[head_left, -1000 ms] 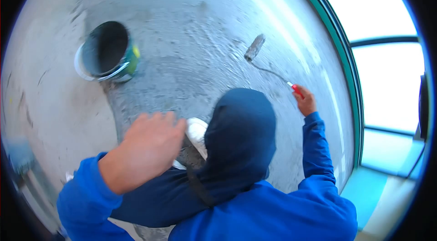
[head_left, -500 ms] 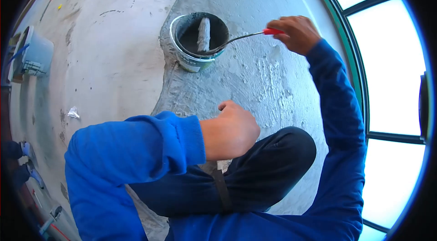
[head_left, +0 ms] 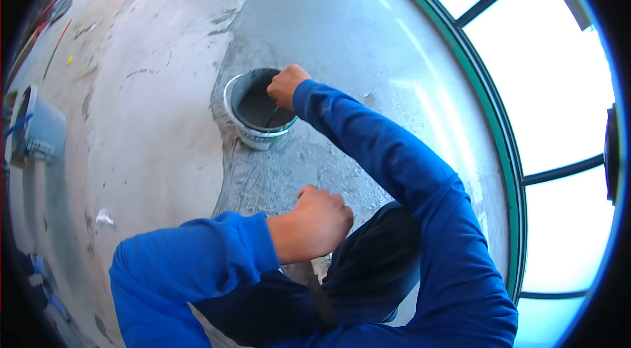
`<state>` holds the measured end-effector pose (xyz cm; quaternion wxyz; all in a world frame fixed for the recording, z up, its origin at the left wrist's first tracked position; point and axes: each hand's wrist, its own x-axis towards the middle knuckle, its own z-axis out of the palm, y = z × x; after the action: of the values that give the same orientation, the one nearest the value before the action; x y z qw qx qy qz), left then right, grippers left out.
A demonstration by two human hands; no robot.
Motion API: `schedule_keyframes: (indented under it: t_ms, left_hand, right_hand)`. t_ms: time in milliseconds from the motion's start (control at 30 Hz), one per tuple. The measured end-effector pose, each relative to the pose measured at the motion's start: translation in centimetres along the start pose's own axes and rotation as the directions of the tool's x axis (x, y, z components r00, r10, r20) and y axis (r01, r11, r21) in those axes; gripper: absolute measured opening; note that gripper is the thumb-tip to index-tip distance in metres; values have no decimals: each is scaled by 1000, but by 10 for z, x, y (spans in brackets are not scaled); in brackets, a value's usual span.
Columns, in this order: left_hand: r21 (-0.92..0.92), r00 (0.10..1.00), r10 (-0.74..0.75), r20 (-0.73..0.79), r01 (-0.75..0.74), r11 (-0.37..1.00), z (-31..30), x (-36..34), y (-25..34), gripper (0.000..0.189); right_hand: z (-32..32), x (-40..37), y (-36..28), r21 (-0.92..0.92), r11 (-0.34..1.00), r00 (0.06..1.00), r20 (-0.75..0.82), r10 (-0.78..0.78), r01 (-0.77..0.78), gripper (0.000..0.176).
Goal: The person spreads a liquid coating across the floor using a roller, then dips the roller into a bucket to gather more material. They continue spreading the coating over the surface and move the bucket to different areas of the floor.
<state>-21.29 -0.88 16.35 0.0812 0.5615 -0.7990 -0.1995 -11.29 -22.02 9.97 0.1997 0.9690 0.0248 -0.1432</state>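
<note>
I find right hand [head_left: 287, 85] clenched on a thin metal tool shaft [head_left: 269, 114] in the round white plastic bucket [head_left: 231, 111]; left hand [head_left: 317, 223] fisted. Bucket likely heavy, slick: grip rim.

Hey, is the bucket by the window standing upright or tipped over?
Upright. The bucket sits flat on the floor, its open mouth facing up with grey coating inside, and the right hand is at its rim.

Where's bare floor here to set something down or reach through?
Free: the dry pale floor between the bucket and the grey pail, bare down to a white scrap. Also the wet-looking strip between bucket and green window frame. Crowded: bucket mouth, filled by the right hand, and around the left hand by the knee.
</note>
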Motion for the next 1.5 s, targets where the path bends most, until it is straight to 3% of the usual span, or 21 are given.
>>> schedule_keyframes:
  t_ms: [133,300,433,633,833,967,1067,1133,1200,1367,1500]
  left_hand:
    - [3,991,-6,132,6,1000,-14,4,3,27]
    - [-5,969,-11,246,12,1000,-16,9,3,32]
    - [-3,966,-43,254,45,999,-11,11,-1,30]
    - [14,973,-60,224,59,998,0,6,-5,28]
    - [63,940,-121,321,106,992,-2,16,-7,29]
    - [70,946,-144,291,129,989,2,19,-11,29]
    - [36,952,-114,284,108,994,-1,18,-12,28]
    - [5,952,-98,290,101,995,-2,19,-11,27]
    - [-22,962,-66,264,74,997,-2,19,-11,26]
    - [-17,978,9,207,-6,1000,-3,16,-8,24]
    - [-20,974,14,227,-10,1000,-2,16,-6,24]
  right_hand:
    - [-1,-43,22,37,998,992,-121,45,-41,5]
    - [-20,-145,56,272,952,921,-317,228,-142,11]
    - [-21,-228,67,547,763,799,-256,543,-344,19]
    - [66,-281,41,727,498,606,-143,783,-473,24]
    - [210,-267,-25,712,418,585,-13,811,-564,29]
    - [244,-271,-71,679,352,603,168,780,-645,29]
    - [271,-316,-114,746,303,594,152,790,-594,26]
    - [271,-359,-138,618,231,563,419,712,-752,25]
    - [270,-403,-162,558,196,525,524,671,-807,25]
    - [249,-519,-221,762,95,534,353,768,-640,25]
    - [245,-527,-196,777,108,549,332,767,-621,26]
